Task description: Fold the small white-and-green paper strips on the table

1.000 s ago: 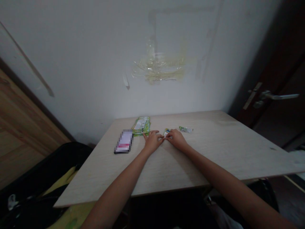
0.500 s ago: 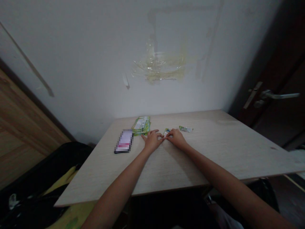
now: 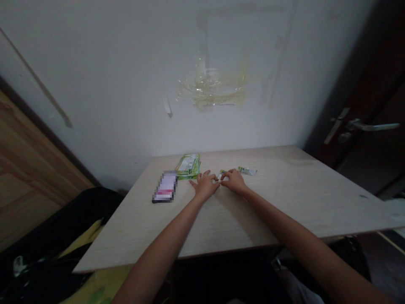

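A small green-and-white packet (image 3: 220, 173) lies on the table between my two hands, partly hidden by my fingers. My left hand (image 3: 205, 185) pinches its near left edge with thumb and forefinger, the other fingers spread over the tabletop. On the opposite side, my right hand (image 3: 234, 181) has its thumb and fingertips pressed together on the same packet. Just beyond my left hand sits a stack of flat green-and-white packets (image 3: 189, 164). To the right of my right hand is a narrow, rolled or folded green-and-white packet (image 3: 247, 171).
A phone with a blurred screen (image 3: 166, 185) rests left of my hands. The pale wooden table (image 3: 272, 202) meets a wall (image 3: 120, 84) bearing old clear tape (image 3: 218, 90). A dark door with a metal handle (image 3: 375, 126) stands at right, with dark bags (image 3: 79, 223) at left.
My left hand has shifted slightly to the right, closer to my right hand. Both still grip the packet, and less of it shows between them.
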Available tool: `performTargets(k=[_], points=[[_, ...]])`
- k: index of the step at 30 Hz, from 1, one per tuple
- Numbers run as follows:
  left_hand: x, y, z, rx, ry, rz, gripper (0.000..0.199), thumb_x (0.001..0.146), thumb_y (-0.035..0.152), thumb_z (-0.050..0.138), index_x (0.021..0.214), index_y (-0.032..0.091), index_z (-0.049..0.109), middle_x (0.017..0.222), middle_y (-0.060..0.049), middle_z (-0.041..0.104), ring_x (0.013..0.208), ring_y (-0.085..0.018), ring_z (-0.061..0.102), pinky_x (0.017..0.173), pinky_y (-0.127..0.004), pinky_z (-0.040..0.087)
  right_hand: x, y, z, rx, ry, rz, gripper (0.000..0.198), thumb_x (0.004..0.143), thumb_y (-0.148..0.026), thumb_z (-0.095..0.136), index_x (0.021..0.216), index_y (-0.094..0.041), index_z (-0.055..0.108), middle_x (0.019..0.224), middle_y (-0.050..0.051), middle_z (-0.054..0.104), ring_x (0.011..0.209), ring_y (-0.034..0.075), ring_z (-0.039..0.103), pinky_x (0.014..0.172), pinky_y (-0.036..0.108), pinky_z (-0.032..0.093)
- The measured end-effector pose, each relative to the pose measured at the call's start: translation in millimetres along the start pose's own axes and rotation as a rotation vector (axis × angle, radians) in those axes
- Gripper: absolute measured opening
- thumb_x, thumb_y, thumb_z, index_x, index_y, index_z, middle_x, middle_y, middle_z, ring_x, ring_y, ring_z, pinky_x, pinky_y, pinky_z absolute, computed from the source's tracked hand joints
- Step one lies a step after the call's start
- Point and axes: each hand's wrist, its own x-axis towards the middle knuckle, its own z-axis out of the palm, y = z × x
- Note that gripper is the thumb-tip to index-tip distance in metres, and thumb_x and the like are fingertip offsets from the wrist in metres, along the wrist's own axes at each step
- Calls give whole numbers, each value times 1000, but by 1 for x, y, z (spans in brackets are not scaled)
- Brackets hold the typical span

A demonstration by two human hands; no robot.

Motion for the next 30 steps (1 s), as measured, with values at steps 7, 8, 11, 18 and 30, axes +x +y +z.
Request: performTargets(k=[7,8,11,18,30], points=[[3,-2,-2,8,-43,-15,22,80,46,66,101,40,72,154,4,42,144,-39,28,106,-78,14,4,2,3,-1,-16,32,23,79,-37,73,99,-28,76,117,9,56,116,24,49,100,34,35],[4,-3,-2,8,-51,-15,23,80,46,66,101,41,72,155,5,42,144,-39,28,106,-78,15,5,2,3,2,-17,32,22,79,-36,73,99,-28,76,117,8,56,116,24,48,101,34,35],[5,-6,-3,0,-66,-10,24,80,47,66,102,41,72,156,5,41,144,-39,27,106,-78,14,5,2,1,11,-27,29,22,78,-32,73,100,-29,77,117,8,57,118,24,48,101,34,34],[1,-7,-5,-8,-78,-3,26,80,44,65,105,43,72,156,5,39,146,-38,25,108,-77,12,4,3,-2,22,-56,17,23,79,-31,71,102,-29,77,121,9,56,119,25,47,103,36,34],[-4,-6,-8,39,-10,70,25,85,51,61,103,42,75,154,3,43,144,-40,26,110,-72,17,2,12,2,22,-17,-101,23,82,-39,71,101,-27,77,115,8,60,118,23,49,105,36,32]])
